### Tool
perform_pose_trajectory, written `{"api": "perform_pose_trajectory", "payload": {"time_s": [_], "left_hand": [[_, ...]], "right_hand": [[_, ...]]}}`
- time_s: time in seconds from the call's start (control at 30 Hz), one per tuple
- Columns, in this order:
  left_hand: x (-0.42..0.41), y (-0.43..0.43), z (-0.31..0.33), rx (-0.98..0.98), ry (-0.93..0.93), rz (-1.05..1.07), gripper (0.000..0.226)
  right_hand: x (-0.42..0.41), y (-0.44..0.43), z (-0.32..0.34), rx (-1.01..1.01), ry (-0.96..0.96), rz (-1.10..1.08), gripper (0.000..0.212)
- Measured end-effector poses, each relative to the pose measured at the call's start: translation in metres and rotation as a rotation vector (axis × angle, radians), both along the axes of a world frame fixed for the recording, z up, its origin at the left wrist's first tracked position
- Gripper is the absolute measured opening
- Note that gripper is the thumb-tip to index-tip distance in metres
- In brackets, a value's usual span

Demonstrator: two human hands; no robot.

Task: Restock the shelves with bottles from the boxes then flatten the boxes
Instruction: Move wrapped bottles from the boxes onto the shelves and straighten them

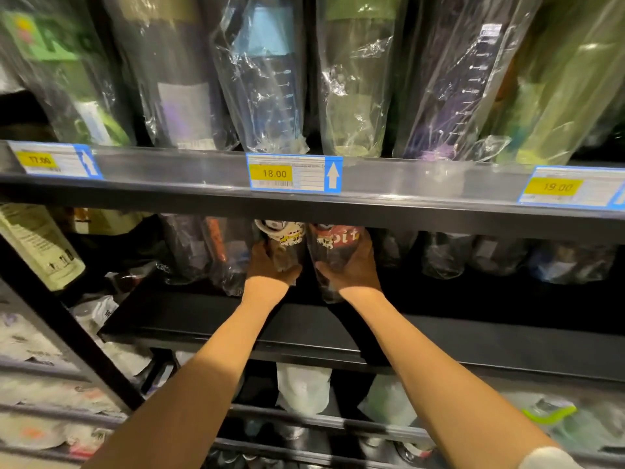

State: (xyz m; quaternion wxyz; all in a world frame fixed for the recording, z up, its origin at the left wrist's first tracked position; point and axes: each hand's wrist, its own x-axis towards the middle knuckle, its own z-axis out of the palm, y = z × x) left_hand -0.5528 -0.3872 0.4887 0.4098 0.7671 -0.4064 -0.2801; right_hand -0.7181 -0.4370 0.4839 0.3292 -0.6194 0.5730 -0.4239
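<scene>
Two bare arms reach under the upper shelf's front rail (406, 179), which sits low just above the hands. The dark shelf (203, 316) is bare along its near edge, and wrapped bottles (446, 255) line its far side to left and right. The left hand (270, 265) holds a cartoon-printed bottle (282, 238), fingers curled round it. The right hand (353, 269) likewise grips a red-lettered bottle (333, 243) just beside it, at the far middle.

Your view is bright up top, where glare streaks the clear plastic bottle wrappers (263, 79). The black lower shelf (473, 333) lies in deep shadow. Edges bend and blur.
</scene>
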Motion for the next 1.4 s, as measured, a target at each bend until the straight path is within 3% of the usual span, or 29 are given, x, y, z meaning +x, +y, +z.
{"api": "perform_pose_trajectory", "payload": {"time_s": [0.07, 0.13, 0.17, 0.27, 0.3, 0.47, 0.73, 0.83, 1.07, 1.23, 1.4], "left_hand": [[0.005, 0.017, 0.003, 0.113, -0.023, -0.010, 0.063], [0.011, 0.034, 0.012, 0.095, -0.140, -0.087, 0.037], [0.012, 0.043, 0.018, 0.086, -0.212, -0.110, 0.034], [0.020, 0.076, 0.030, 0.111, -0.415, -0.174, 0.047], [0.024, 0.087, 0.032, 0.136, -0.481, -0.200, 0.055], [0.046, 0.140, 0.029, 0.158, -0.625, -0.271, 0.062], [0.086, 0.215, -0.021, 0.281, -0.686, -0.378, 0.063], [0.090, 0.244, -0.051, 0.293, -0.700, -0.378, 0.060], [0.090, 0.293, -0.150, 0.591, -0.593, -0.402, 0.056], [0.086, 0.316, -0.261, 0.829, -0.576, -0.518, 0.060], [0.084, 0.325, -0.399, 0.970, -0.443, -0.642, 0.063]], "right_hand": [[-0.001, 0.011, 0.010, 0.003, 0.136, -0.027, 0.121], [0.000, 0.027, 0.020, 0.036, 0.271, -0.069, 0.114], [-0.001, 0.035, 0.024, 0.062, 0.350, -0.084, 0.107], [-0.003, 0.067, 0.033, 0.182, 0.651, -0.031, 0.063], [-0.002, 0.079, 0.035, 0.183, 0.715, -0.036, 0.057], [0.021, 0.152, 0.033, 0.086, 0.881, -0.061, 0.077], [0.057, 0.248, -0.006, 0.171, 0.996, 0.101, 0.072], [0.065, 0.272, -0.034, 0.202, 1.006, 0.173, 0.069], [0.074, 0.310, -0.135, 0.413, 1.035, 0.396, 0.071], [0.062, 0.335, -0.243, 0.617, 1.041, 0.474, 0.073], [0.051, 0.351, -0.370, 0.726, 1.065, 0.524, 0.074]]}}
